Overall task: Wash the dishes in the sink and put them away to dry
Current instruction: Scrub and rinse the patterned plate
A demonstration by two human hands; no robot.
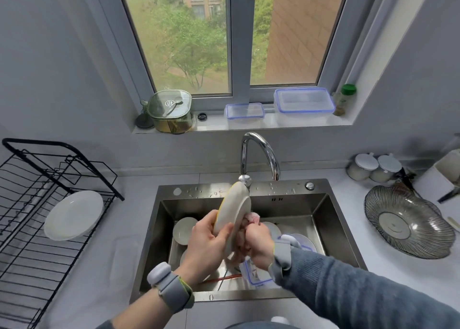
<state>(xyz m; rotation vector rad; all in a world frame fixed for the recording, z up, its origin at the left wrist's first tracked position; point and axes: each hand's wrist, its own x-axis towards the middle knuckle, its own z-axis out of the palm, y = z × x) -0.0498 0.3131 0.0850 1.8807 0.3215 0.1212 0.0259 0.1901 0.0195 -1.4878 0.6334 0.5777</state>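
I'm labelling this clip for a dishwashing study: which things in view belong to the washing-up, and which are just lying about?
Part of the job:
- plate gripped by the left hand
- pink cloth held by the right hand
- sink with dishes
- faucet
- drying rack holding a white plate

Lying about:
- lidded containers on the sill
- green-capped bottle
- glass bowl
- two jars

No text can be read: the round mark on the lid of the green glass container [170,109] on the windowsill [249,124] is too small to make out (likewise the label on the green-capped bottle [344,99]).
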